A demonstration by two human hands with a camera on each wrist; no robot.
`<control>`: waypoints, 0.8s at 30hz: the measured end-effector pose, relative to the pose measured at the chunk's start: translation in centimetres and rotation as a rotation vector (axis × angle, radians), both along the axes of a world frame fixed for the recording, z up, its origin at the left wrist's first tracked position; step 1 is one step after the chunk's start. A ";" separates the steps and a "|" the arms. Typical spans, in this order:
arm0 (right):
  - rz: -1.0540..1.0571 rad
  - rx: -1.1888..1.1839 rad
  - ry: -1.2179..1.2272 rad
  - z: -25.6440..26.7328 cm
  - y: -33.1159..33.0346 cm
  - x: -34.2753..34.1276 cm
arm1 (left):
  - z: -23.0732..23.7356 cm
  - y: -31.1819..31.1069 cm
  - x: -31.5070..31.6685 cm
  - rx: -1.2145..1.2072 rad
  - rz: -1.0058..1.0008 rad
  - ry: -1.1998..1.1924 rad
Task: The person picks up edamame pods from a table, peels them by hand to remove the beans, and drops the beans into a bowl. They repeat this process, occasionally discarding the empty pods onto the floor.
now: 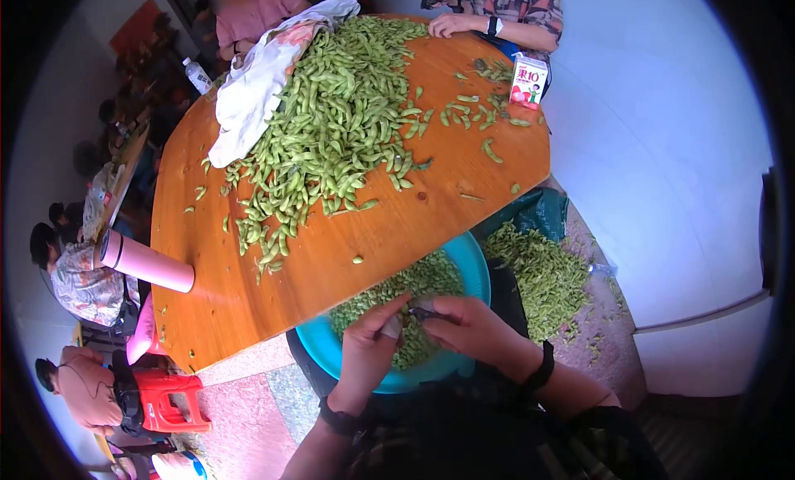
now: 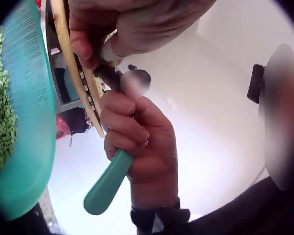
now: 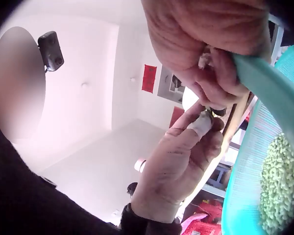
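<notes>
My left hand [image 1: 368, 346] is over a teal basin [image 1: 481, 273] of shelled green beans [image 1: 426, 273]. White wrapping [image 3: 202, 125] covers its thumb. Thumb and fingers pinch a small green pod, mostly hidden between the two hands. My right hand [image 1: 479, 335] grips a green-handled tool [image 2: 108, 185] in curled fingers. The rounded handle sticks out below the fist in the left wrist view. Its dark end [image 2: 107, 76] meets the left fingertips; the kind of tool I cannot tell. Above the basin, the table [image 1: 422, 219] carries a big heap of green soybean pods [image 1: 331, 115].
A white cloth [image 1: 257, 99] lies on the heap's left side. On the table are a pink tumbler [image 1: 149, 265] and a drink carton [image 1: 527, 81]. Right of the basin, empty-looking pods [image 1: 542, 285] cover the floor. People sit across the table; a red stool [image 1: 170, 397] is lower left.
</notes>
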State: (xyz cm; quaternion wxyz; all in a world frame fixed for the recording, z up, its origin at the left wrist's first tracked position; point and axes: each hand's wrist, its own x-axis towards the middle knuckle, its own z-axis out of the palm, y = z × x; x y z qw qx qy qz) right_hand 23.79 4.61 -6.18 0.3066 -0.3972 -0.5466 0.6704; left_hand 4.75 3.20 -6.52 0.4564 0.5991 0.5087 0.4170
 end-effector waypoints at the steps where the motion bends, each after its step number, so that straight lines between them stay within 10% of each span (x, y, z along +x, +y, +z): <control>1: -0.032 0.001 0.021 -0.3 -0.3 -0.3 | 0.1 -0.3 -0.1 -0.113 0.007 -0.084; 15: -0.115 -0.272 0.209 -0.8 -1.7 -2.0 | -1.4 -1.8 -0.6 -0.373 -0.060 -0.628; 17: -0.120 0.076 0.152 -1.3 -2.0 -2.8 | -1.9 -1.8 -0.6 -0.175 -0.068 -0.450; 20: -0.145 -0.110 0.145 0.4 -2.2 -2.8 | -1.8 -2.2 -0.9 0.028 -0.065 0.082; 24: -0.167 -0.095 0.120 -0.8 -2.4 -3.0 | -2.5 -2.1 -0.9 0.084 -0.023 0.147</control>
